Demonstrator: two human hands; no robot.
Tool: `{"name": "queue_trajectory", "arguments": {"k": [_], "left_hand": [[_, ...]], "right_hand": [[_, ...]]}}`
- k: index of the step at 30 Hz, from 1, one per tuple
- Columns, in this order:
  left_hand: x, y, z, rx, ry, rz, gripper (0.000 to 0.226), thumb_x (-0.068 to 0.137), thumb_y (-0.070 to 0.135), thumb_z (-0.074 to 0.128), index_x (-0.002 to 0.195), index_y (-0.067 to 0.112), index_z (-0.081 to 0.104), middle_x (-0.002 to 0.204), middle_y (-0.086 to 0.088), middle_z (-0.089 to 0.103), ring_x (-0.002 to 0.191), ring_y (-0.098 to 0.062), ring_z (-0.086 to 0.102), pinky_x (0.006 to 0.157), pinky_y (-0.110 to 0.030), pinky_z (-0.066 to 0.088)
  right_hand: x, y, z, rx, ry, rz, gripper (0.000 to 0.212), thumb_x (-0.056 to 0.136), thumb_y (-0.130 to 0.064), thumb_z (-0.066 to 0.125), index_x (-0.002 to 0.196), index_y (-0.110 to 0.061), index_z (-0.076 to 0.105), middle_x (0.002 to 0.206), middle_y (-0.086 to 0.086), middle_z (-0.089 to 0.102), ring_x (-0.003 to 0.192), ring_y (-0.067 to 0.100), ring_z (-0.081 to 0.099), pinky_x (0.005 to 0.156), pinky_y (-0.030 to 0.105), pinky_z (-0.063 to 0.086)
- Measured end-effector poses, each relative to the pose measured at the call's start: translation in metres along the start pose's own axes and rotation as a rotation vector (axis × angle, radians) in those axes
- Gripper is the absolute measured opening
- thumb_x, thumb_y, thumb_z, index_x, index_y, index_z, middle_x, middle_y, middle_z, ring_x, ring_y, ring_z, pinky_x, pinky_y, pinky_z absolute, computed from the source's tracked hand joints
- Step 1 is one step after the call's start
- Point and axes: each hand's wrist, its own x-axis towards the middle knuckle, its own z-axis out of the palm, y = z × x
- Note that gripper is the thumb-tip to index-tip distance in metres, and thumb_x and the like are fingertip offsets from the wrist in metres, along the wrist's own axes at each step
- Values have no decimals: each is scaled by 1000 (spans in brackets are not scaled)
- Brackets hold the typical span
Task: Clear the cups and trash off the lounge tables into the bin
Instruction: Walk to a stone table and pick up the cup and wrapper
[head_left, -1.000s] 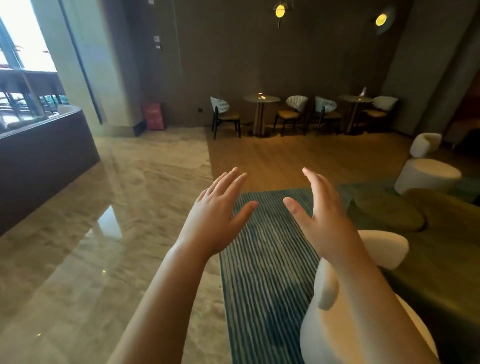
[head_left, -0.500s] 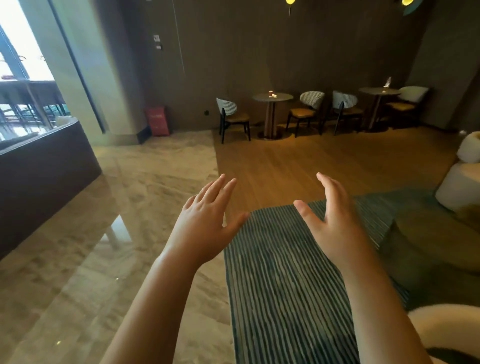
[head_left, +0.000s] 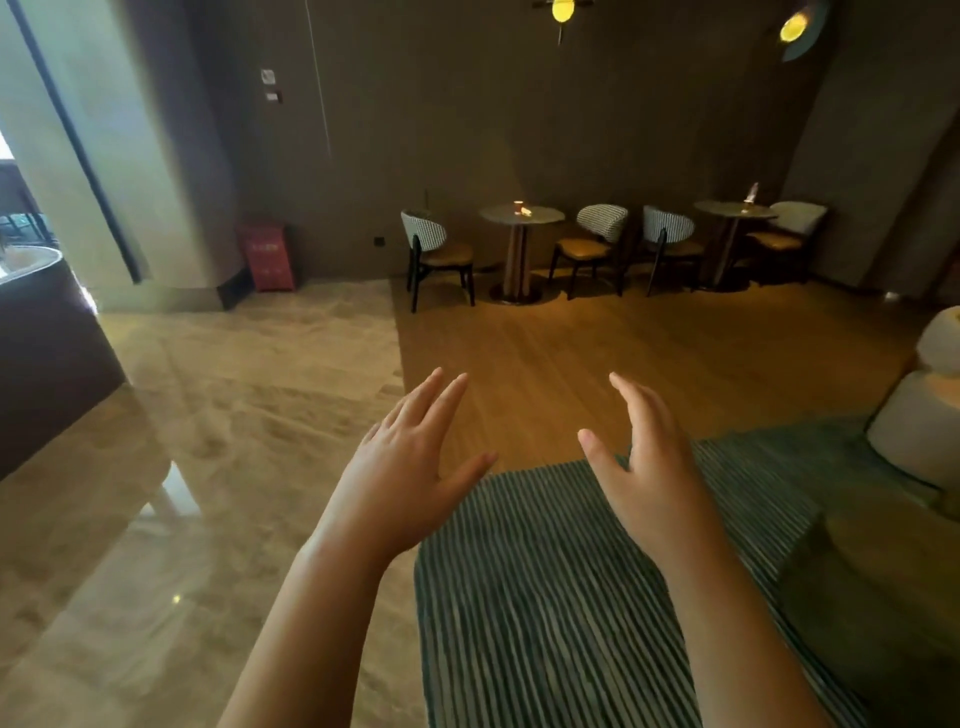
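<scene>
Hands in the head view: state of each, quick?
Left hand: open, fingers straight, holding nothing.
Right hand: open, fingers straight, holding nothing.

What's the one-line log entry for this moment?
left hand: open, empty | right hand: open, empty | left table: small items on top | right table: tall item on top

One left hand (head_left: 400, 467) and one right hand (head_left: 654, 483), two in all, fill the lower middle of the frame. At the far wall, right of centre in the upper half, stand two round tables (head_left: 521, 214) (head_left: 735, 209) and four chairs (head_left: 434, 244) (head_left: 597, 228) (head_left: 670, 234) (head_left: 789, 223). The left of the two bears one cup (head_left: 518, 206) and one pale scrap (head_left: 527, 211). Two yellow lamps (head_left: 561, 10) (head_left: 795, 26) glow along the top edge. One red box (head_left: 267, 254) stands at middle left. One striped rug (head_left: 545, 597) lies at the bottom.
</scene>
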Motion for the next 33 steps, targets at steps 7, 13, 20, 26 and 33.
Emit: {"name": "queue_trajectory", "arguments": {"k": [7,13,20,26,33], "left_hand": [[162,-104,51,5,-15,33,76,78,75,27,144,44,3,155,14,10,139,-8,16,104,-26,11],[276,-159,103,-8,-41,39,69,84,68,34,144,40,17,152,14,22,136,-7,23,103,-27,16],[418,-232,185,54,-75,17,73,83,70,28,144,42,0,155,12,3,140,-6,3,107,-28,4],[586,-266,243,130,-86,48,75,85,67,31,145,39,-3,156,11,-1,142,-8,1,108,-28,4],[737,-317,296,149,-84,19,74,83,68,27,145,39,-1,156,11,2,141,-10,7,108,-28,5]], "right_hand": [[166,19,90,-16,40,49,58,92,-43,47,144,-33,25,152,-11,23,138,9,23,104,31,31],[267,58,164,-31,22,140,56,91,-42,49,143,-33,28,150,-10,27,136,8,24,99,26,29],[409,132,239,13,6,152,55,92,-41,49,142,-30,31,149,-9,30,137,7,24,102,25,25],[570,209,285,45,30,210,57,91,-47,47,142,-35,27,149,-11,28,136,11,28,102,34,35],[733,268,344,46,53,180,58,88,-54,45,140,-42,23,148,-16,26,133,9,31,94,30,37]]}}
